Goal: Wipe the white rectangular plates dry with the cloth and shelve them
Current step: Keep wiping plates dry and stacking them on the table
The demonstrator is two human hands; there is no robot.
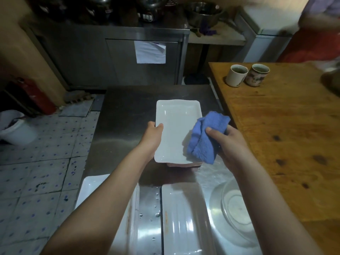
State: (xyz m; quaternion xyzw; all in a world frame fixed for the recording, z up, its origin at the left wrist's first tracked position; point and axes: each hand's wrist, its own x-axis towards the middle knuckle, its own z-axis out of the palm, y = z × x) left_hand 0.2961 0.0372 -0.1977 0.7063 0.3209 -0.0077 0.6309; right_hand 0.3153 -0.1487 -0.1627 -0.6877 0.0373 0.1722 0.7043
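Fingers [159, 126] of the left hand [152, 134] clamp the left long rim of the white rectangular ceramic plate [174, 129], thumb on top, the rest hidden beneath. The plate sits level over a stack of similar plates [184, 164] on the steel counter [125, 111]. The right hand [228, 142] grips the bunched blue terry cloth [204, 138] at the plate's right edge. Glazed and probably wet, the plate is likely stiff, weighty, slippery and chippable, so a rim grip with support underneath suits it. Both forearms reach forward.
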